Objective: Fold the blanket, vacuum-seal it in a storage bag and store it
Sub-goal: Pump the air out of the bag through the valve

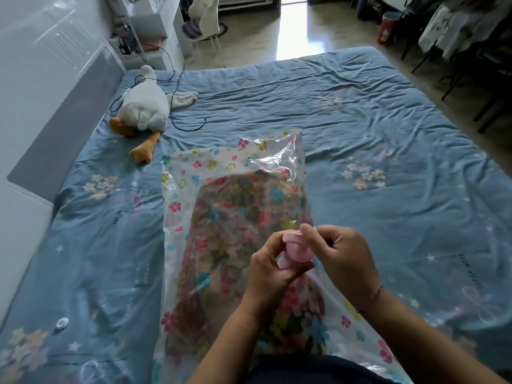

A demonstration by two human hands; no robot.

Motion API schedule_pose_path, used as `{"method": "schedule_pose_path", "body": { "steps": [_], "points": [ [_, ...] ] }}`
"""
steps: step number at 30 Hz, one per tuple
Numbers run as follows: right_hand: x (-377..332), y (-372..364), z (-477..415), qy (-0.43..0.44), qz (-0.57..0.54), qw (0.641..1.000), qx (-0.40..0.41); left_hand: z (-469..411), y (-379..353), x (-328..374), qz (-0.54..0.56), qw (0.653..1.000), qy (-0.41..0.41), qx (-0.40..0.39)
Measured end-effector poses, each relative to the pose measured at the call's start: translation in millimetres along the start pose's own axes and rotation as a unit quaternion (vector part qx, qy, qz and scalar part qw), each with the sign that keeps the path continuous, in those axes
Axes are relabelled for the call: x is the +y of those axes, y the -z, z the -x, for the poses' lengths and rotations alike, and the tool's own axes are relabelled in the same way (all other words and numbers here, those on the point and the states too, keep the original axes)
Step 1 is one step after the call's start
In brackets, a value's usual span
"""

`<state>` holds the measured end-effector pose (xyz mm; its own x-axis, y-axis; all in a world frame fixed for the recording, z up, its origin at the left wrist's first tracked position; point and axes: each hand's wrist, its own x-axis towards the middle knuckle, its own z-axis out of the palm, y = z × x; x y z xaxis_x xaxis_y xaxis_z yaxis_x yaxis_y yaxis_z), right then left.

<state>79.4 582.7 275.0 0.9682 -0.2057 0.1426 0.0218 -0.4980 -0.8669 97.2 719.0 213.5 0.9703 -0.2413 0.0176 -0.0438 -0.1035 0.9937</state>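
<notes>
A clear storage bag (194,173) printed with small coloured flowers lies lengthwise on the blue bed sheet (388,128). Inside it shows the folded brown blanket (235,212). Above the bag's near half, both hands hold a small pink plastic piece (295,249), blurred. My left hand (273,270) grips its lower part with curled fingers. My right hand (340,252) pinches its top from the right. The bag's near end is hidden behind my arms.
A white plush goose (144,106) with orange feet lies at the bed's far left, a thin black cable (177,117) beside it. A small round white cap (61,323) rests on the sheet at near left. White cabinets, a chair and dark furniture stand beyond the bed.
</notes>
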Motion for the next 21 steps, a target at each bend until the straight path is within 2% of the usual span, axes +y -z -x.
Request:
{"method": "schedule_pose_path", "body": {
  "steps": [2, 5, 7, 11, 13, 16, 18, 19, 21],
  "points": [
    [-29, 15, -4, 0.069, -0.025, 0.996, 0.047, -1, 2, -2, -0.003, 1.0, 0.004, 0.004],
    [-66, 37, -10, 0.163, -0.115, 0.972, 0.127, -2, 2, -5, -0.012, 1.0, 0.01, 0.016],
    [-53, 27, -8, 0.145, -0.109, 0.975, 0.125, -3, 0, -2, -0.005, 1.0, 0.004, 0.018],
    [4, -5, 4, -0.013, -0.015, 1.0, 0.009, -1, -3, -2, -0.005, 1.0, -0.009, 0.001],
    [-2, 1, 5, 0.007, -0.02, 1.0, 0.018, 0, -1, -3, 0.0, 1.0, 0.001, 0.002],
    [-47, 30, -1, 0.107, -0.14, 0.98, 0.092, -2, -1, -8, -0.018, 1.0, 0.013, 0.006],
    [-60, 39, -3, 0.156, -0.161, 0.967, 0.125, -4, 0, -9, -0.025, 1.0, 0.012, 0.01],
    [-56, 35, -2, 0.154, -0.153, 0.969, 0.122, -5, -1, -7, -0.027, 1.0, 0.008, 0.007],
    [-29, 17, 1, 0.09, -0.1, 0.988, 0.081, -6, -2, -4, -0.029, 1.0, -0.002, -0.004]
  ]
}}
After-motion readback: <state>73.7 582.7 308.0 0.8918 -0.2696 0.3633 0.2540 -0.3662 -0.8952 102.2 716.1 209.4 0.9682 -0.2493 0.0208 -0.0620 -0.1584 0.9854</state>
